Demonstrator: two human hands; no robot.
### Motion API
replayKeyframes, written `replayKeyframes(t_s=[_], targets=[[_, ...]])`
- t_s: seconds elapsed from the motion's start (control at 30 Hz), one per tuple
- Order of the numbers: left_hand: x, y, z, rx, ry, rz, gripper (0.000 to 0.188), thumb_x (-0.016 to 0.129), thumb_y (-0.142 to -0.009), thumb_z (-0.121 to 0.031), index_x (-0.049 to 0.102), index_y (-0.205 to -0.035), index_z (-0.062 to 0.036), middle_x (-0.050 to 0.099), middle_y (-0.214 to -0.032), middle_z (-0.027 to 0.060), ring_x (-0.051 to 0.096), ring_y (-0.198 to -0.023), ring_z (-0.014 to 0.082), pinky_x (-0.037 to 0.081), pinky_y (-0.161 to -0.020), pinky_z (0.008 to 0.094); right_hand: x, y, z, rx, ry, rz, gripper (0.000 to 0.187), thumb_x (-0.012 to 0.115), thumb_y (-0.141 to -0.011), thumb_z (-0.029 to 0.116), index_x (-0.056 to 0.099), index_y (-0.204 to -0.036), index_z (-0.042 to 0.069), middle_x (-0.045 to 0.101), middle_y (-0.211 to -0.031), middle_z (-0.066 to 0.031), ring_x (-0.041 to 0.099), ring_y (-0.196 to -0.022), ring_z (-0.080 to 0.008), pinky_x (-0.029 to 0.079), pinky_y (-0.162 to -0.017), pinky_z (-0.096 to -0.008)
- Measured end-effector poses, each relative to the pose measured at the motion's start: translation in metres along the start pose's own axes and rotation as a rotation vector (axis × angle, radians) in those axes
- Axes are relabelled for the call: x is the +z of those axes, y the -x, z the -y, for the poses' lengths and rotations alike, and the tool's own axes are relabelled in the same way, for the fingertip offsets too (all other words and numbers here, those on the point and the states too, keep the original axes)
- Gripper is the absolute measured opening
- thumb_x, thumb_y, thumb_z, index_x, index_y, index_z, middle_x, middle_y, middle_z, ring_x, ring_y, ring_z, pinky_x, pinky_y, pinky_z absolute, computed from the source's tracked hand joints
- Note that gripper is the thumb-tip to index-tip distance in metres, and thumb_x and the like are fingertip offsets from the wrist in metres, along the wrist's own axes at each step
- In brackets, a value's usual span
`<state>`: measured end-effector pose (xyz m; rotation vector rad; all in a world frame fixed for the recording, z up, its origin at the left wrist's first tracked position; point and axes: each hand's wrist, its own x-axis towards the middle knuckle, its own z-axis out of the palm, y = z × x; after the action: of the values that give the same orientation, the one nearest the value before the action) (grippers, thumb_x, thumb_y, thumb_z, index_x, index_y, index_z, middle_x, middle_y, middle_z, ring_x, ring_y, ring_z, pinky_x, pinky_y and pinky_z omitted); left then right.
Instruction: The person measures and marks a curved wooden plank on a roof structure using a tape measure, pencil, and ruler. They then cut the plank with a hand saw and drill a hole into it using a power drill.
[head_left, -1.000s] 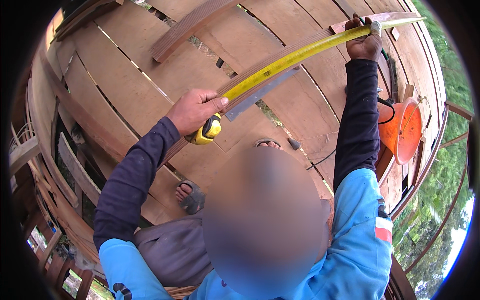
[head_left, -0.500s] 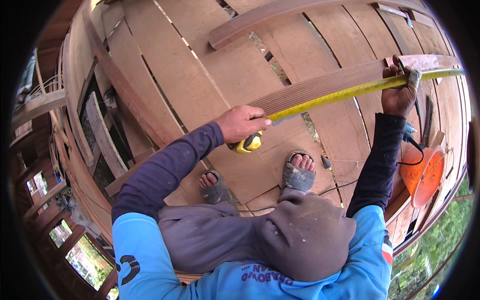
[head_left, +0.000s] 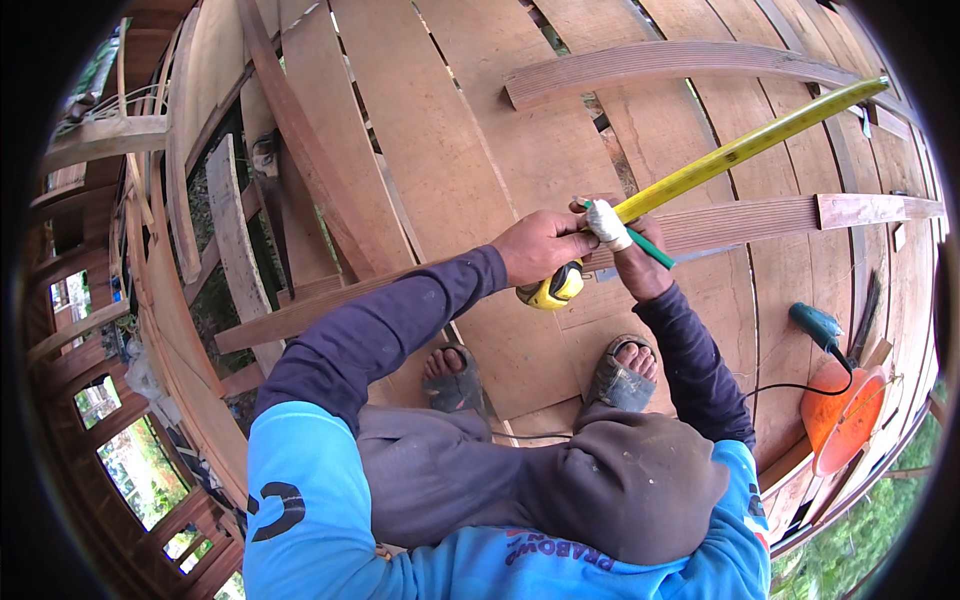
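Observation:
My left hand (head_left: 545,246) is closed at the mouth of a yellow and black tape measure (head_left: 552,290), whose case hangs below the fingers. The yellow tape blade (head_left: 745,150) sticks out to the upper right, raised over the planks. Close beside it, my right hand (head_left: 640,262) is closed with a green pencil-like stick (head_left: 652,248) in it, right by the blade. White wrapping (head_left: 607,224) covers one of its digits. Beneath both hands runs a long grooved wooden board (head_left: 740,224); the hands hide part of it.
Another grooved board (head_left: 640,70) lies farther off. At the right are a teal corded power tool (head_left: 817,325) and an orange cone-shaped container (head_left: 830,395). Gaps run between the floor planks (head_left: 400,90). Loose timber (head_left: 235,240) lies over an opening at the left.
My right hand has come left along the board to beside my left hand. The blade's far part has swung up and away from the board. My view has shifted slightly.

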<state>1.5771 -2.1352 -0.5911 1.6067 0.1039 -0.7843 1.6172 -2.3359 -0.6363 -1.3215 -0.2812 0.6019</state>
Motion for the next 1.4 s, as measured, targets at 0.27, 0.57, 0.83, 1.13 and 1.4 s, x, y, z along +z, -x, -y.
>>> replayKeyframes(t_s=[0.27,0.57,0.83,1.13,1.4], targets=[[-0.039,0.027,0.033,-0.067,0.070,-0.157,0.035,0.060,-0.105,-0.034,0.073,-0.095,-0.0037,0.064,-0.081,-0.0022,0.058,-0.075,0.0058,0.048,-0.071,0.0250,0.004,-0.003,-0.001,-0.032,0.391,0.125,0.037,0.057,-0.102,0.030,0.072,-0.120,0.001,0.072,-0.120,-0.0152,0.069,-0.112,-0.0301,0.053,-0.097,-0.0396],[-0.164,0.024,0.108,-0.173,0.089,-0.633,0.033,0.062,-0.103,-0.034,0.071,-0.090,-0.0052,0.066,-0.078,0.0006,0.062,-0.073,0.0081,0.049,-0.069,0.0261,-0.035,0.082,-0.010,0.100,0.435,-0.171,0.040,0.056,-0.103,0.035,0.073,-0.113,0.000,0.074,-0.109,-0.0139,0.069,-0.107,-0.0274,0.052,-0.096,-0.0401],[-0.307,0.045,0.231,-0.373,-0.759,-1.017,0.043,0.060,-0.099,-0.045,0.070,-0.103,-0.0038,0.072,-0.097,0.0234,0.070,-0.096,0.0414,0.051,-0.082,0.0493,-0.071,0.126,-0.068,0.527,0.080,-0.781,0.033,0.060,-0.102,0.023,0.066,-0.125,0.000,0.062,-0.084,-0.0037,0.055,-0.059,-0.0109,0.044,-0.052,-0.0279],[-0.299,0.042,0.209,-0.347,-0.869,-1.219,0.052,0.069,-0.094,-0.039,0.064,-0.131,-0.0034,0.066,-0.132,0.0192,0.060,-0.124,0.0403,0.048,-0.104,0.0473,-0.069,0.103,-0.094,0.725,-0.245,-0.978,0.024,0.061,-0.098,0.013,0.066,-0.112,-0.006,0.061,-0.075,-0.0096,0.048,-0.048,-0.0134,0.042,-0.044,-0.0312],[-0.185,-0.005,0.079,0.067,-0.714,-0.772,0.035,0.073,-0.096,-0.025,0.068,-0.123,-0.0038,0.074,-0.116,0.0132,0.070,-0.109,0.0271,0.053,-0.097,0.0369,-0.047,0.076,-0.095,0.577,-0.391,-1.117,0.016,0.066,-0.097,0.011,0.062,-0.109,0.001,0.056,-0.081,-0.0035,0.045,-0.049,-0.0103,0.044,-0.046,-0.0295]])
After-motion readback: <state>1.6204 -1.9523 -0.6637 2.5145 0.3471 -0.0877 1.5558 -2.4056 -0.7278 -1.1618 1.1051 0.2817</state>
